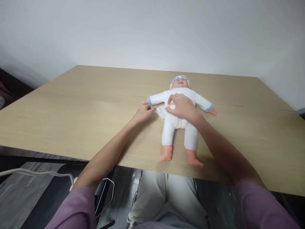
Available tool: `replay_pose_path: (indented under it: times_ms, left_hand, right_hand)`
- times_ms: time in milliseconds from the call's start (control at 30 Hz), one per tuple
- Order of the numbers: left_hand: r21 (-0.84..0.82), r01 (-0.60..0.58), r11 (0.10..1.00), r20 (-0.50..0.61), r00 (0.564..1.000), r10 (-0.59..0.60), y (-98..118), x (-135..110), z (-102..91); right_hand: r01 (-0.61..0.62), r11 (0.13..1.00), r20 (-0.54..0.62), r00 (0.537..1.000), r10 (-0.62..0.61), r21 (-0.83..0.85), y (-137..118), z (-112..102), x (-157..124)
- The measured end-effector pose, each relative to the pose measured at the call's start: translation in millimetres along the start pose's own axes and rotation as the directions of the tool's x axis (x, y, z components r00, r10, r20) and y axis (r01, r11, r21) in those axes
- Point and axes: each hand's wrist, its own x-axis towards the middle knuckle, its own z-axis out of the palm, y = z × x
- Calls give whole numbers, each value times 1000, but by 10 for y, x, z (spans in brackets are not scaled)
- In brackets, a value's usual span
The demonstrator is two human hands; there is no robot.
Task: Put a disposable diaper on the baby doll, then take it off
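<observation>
The doll (176,91) lies face-up on the surface (114,82), arms spread, which I judge leaves its waist free for me: beside that waist my left fingers (149,109) look pinched together on the side flap (161,112) of the diaper (180,123), probably holding it drawn out. Over the doll's belly my right fingers (173,96) curve loosely parted, likely steadying the front (I make out nothing gripped there). Pale wood grain surrounds the doll, and beyond its head rises a plain wall (152,35).

Pale wooden table (71,108), doll (169,124) lying face-up
</observation>
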Motion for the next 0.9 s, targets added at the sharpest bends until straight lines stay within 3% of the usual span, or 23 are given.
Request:
replay_pose_path:
  times_ms: [233,367,467,667,767,900]
  left_hand:
    - [-398,-138,907,-71,990,120,303,182,69]
    - [-451,-138,882,-25,990,142,592,313,291]
    - [-465,-183,866,6,978,210,683,344,438]
    - [-423,-361,831,-182,932,312,358,321,524]
    - [-477,-360,802,-115,930,349,165,361,577]
    - [-622,-245,744,-44,959,279,102,453,657]
  right_hand:
    - [-31,996,8,1000,30,88,39,35,-3]
    - [-58,977,24,998,54,203,53,-48,3]
    - [-96,955,49,995,86,281,89,-92,7]
    - [-160,932,38,987,156,326,163,-39,37]
    - [-164,933,23,986,166,321,170,-13,43]
    - [-148,934,16,988,151,326,180,-22,31]
